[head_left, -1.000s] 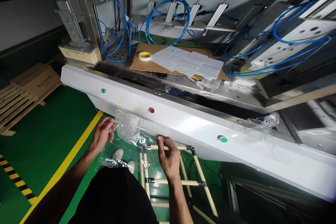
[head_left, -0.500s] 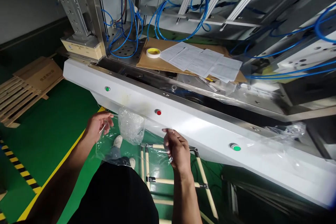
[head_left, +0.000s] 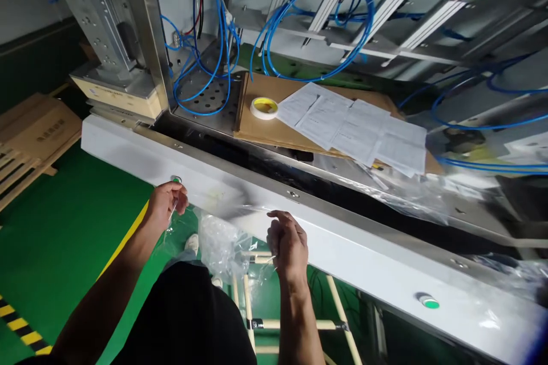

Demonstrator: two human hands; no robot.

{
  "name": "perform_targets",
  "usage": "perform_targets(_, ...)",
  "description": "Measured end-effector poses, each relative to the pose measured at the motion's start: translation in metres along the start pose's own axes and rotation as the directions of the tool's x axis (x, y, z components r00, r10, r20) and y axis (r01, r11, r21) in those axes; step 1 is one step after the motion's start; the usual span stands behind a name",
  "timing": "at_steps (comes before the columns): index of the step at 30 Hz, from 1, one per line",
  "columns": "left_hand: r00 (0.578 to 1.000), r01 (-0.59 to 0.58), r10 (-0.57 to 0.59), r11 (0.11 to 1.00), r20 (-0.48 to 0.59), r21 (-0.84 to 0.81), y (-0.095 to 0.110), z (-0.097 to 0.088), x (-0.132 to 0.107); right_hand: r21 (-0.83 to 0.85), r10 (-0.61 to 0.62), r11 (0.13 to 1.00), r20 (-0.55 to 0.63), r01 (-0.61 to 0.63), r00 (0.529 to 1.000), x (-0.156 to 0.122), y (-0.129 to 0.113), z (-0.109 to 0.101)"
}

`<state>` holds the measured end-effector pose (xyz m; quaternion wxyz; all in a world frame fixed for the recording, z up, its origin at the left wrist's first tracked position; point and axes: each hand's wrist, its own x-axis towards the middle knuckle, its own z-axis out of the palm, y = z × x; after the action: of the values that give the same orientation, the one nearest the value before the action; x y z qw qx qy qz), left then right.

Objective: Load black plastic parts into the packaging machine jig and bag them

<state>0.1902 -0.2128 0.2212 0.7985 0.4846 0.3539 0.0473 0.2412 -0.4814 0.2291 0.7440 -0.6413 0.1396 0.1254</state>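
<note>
A clear plastic bag (head_left: 225,242) hangs between my two hands, in front of the white panel (head_left: 359,254). Its middle is crumpled and bunched, and thin see-through film stretches towards both sides. My left hand (head_left: 166,205) pinches the film's left edge, just below a green button (head_left: 176,179) that it partly covers. On the right side, my right hand (head_left: 289,245) is closed with curled fingers on the film, its index finger pointing left. The exact grip of the right fingertips is hidden by the hand's back.
Behind the panel, cardboard (head_left: 252,128) carries a tape roll (head_left: 264,108) and printed papers (head_left: 351,125). Blue hoses (head_left: 317,77) coil above. A pipe frame (head_left: 295,325) stands below, near my legs. Another green button (head_left: 429,301) is at right; more plastic film (head_left: 526,276) lies behind it.
The view has shifted closer to the machine. The stretched bag has drawn in and hangs more bunched between my hands, which stay pinched on it. The red button has gone out of sight.
</note>
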Motion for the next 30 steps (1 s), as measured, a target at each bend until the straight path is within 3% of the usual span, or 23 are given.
perform_targets(7, 0.987, -0.161, 0.156, 0.977, 0.045, 0.137, 0.031, 0.011, 0.050, -0.075, -0.020, 0.997, -0.109, 0.012, 0.994, 0.045, -0.003, 0.034)
perform_targets(12, 0.976, -0.210, 0.218, 0.951, -0.010, 0.226, 0.044, 0.027, 0.091, -0.205, -0.151, 0.971, -0.119, 0.125, 0.981, 0.070, -0.005, 0.043)
perform_targets(17, 0.977, -0.207, 0.210, 0.909, 0.031, 0.361, 0.049, 0.041, 0.122, -0.214, -0.170, 0.968, -0.158, 0.134, 0.973, 0.102, -0.015, 0.040)
perform_targets(21, 0.969, -0.245, 0.234, 0.845, 0.084, 0.475, 0.052, 0.047, 0.139, -0.380, -0.275, 0.904, -0.159, 0.198, 0.948, 0.111, -0.020, 0.027)
perform_targets(23, 0.961, -0.270, 0.256, 0.815, 0.100, 0.513, 0.053, 0.050, 0.146, -0.509, -0.453, 0.807, -0.211, 0.298, 0.866, 0.102, -0.018, 0.023)
perform_targets(24, 0.958, -0.279, 0.267, 0.803, 0.102, 0.527, 0.053, 0.051, 0.150, -0.579, -0.565, 0.735, -0.236, 0.353, 0.790, 0.094, -0.014, 0.023)
perform_targets(26, 0.954, -0.287, 0.284, 0.786, 0.092, 0.548, 0.054, 0.053, 0.155, -0.724, -0.775, 0.543, -0.236, 0.425, 0.587, 0.075, -0.004, 0.026)
perform_targets(27, 0.953, -0.288, 0.291, 0.781, 0.086, 0.554, 0.054, 0.053, 0.157, -0.787, -0.846, 0.440, -0.202, 0.433, 0.493, 0.066, 0.003, 0.030)
perform_targets(28, 0.952, -0.288, 0.295, 0.779, 0.079, 0.557, 0.054, 0.054, 0.158, -0.834, -0.890, 0.342, -0.139, 0.433, 0.434, 0.058, 0.011, 0.035)
perform_targets(29, 0.952, -0.287, 0.297, 0.779, 0.075, 0.557, 0.053, 0.054, 0.159, -0.864, -0.909, 0.246, -0.049, 0.438, 0.414, 0.053, 0.019, 0.040)
perform_targets(30, 0.952, -0.286, 0.297, 0.781, 0.073, 0.555, 0.052, 0.054, 0.159, -0.877, -0.900, 0.150, 0.069, 0.456, 0.430, 0.050, 0.027, 0.045)
